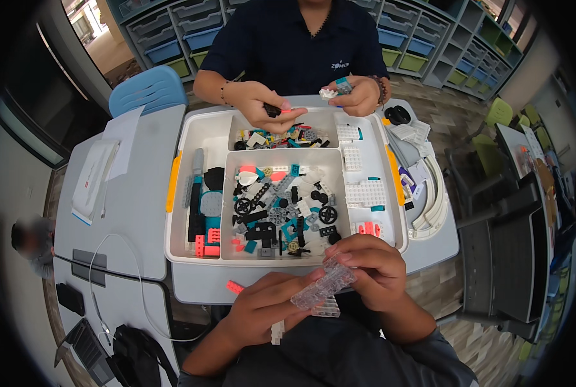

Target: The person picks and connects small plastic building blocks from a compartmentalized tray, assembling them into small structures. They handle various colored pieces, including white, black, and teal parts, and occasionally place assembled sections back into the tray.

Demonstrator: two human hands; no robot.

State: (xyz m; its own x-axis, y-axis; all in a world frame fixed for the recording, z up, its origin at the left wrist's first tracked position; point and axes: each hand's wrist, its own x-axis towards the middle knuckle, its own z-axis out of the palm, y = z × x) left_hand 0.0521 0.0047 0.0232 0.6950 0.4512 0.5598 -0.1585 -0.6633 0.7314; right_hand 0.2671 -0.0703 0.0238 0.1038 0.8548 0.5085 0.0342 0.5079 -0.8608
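Note:
Just past the near edge of the tray, my left hand (262, 313) and my right hand (376, 274) grip a long transparent building brick (325, 284) between them. My right fingers pinch its upper end, and the left fingers hold its lower end. Below it, close to my left fingers, is a second transparent piece (327, 307). A pale translucent piece (278, 332) sticks out under my left palm; how it is held is hidden. Beside my left hand a coral brick (234, 287) lies on the table edge.
A white sorting tray (262, 262) with yellow handles holds black, grey, teal, coral and white building parts. Across it, a co-worker's hands (259, 103) hold small parts. Curved white pieces (434, 206) and black wheels (397, 115) lie right; a white cable (147, 309) crosses the left table.

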